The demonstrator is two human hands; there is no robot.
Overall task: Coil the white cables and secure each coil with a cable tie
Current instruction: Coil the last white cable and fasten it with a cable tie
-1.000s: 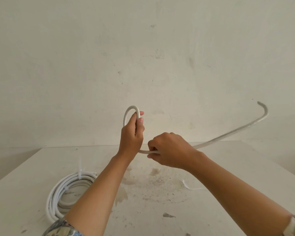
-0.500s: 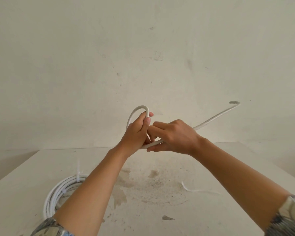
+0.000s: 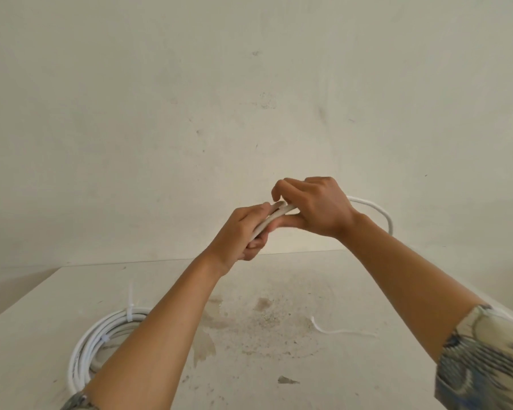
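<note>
Gripping white cable point(image 3: 381, 209), left hand point(image 3: 240, 229) and right hand point(image 3: 317, 208) hover above table point(image 3: 367, 365) (forearm point(image 3: 160, 327) partly hides tied coil point(image 3: 83, 344)).

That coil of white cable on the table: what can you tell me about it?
The coil is several turns of smooth white cable with a plastic-looking jacket. It lies flat as a round ring on the near left of the table. A white cable tie binds the strands at the far side, its tail sticking up. The left forearm crosses in front and hides the right part. No hand touches it.
</note>
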